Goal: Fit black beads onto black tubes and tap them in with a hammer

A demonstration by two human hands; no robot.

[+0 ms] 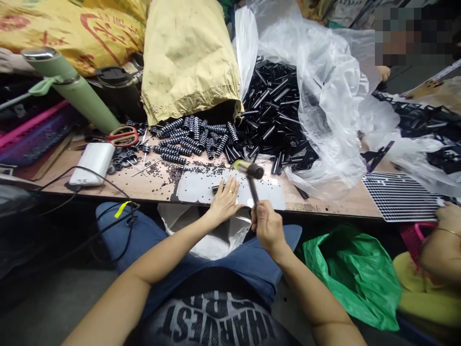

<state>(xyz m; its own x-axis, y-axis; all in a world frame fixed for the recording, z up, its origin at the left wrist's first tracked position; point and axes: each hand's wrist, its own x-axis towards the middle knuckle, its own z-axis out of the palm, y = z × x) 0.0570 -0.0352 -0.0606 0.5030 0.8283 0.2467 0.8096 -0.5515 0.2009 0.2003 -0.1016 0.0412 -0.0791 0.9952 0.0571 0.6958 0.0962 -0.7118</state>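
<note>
My right hand (268, 223) is closed round the handle of a hammer (249, 169). The hammer's head, with one yellow-green end and one black end, is raised over a whitish sheet (196, 187) on the workbench. My left hand (225, 202) lies on that sheet with its fingers stretched out. A short black piece (216, 189) shows beside its fingers; the rest of it is hidden under the hand. Behind the sheet lie ribbed black-and-white cylinders (207, 137), with tiny dark bits (212, 166) scattered in front of them.
A paper sack (190, 57) and plastic bag (324, 96) with loose black tubes (270, 115) stand behind. Leftward are a white box (92, 163), red-handled scissors (123, 136), cables and a green flask (79, 93). A green bag (356, 274) and a co-worker's arm (444, 240) are rightward.
</note>
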